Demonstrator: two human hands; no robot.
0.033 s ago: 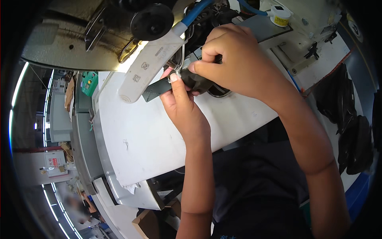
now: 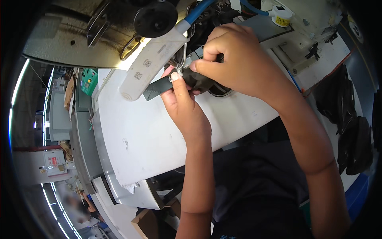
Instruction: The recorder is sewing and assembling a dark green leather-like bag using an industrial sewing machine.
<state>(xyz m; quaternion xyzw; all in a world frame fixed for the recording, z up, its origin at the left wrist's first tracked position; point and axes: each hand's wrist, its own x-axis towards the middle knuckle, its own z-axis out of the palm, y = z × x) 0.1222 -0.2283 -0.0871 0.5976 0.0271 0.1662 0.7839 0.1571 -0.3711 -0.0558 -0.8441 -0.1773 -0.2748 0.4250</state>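
Dark cloth point(image 2: 201, 83) sits over the white counter point(image 2: 153, 139) near the machine point(image 2: 55, 44), pinched by the left hand's point(image 2: 188, 113) thumb and fingers, while the right hand point(image 2: 235, 59) curls against it, grip unclear.

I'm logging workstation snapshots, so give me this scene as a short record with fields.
Left hand: holds dark material, thumb on top
Right hand: thumb tip at the dark material; whether it pinches anything is unclear
Beside left thumb: flat dark piece sticking out leftward
Above: pale grey arm, blue hose at its upper end
Surface: white tabletop
Left background: green box
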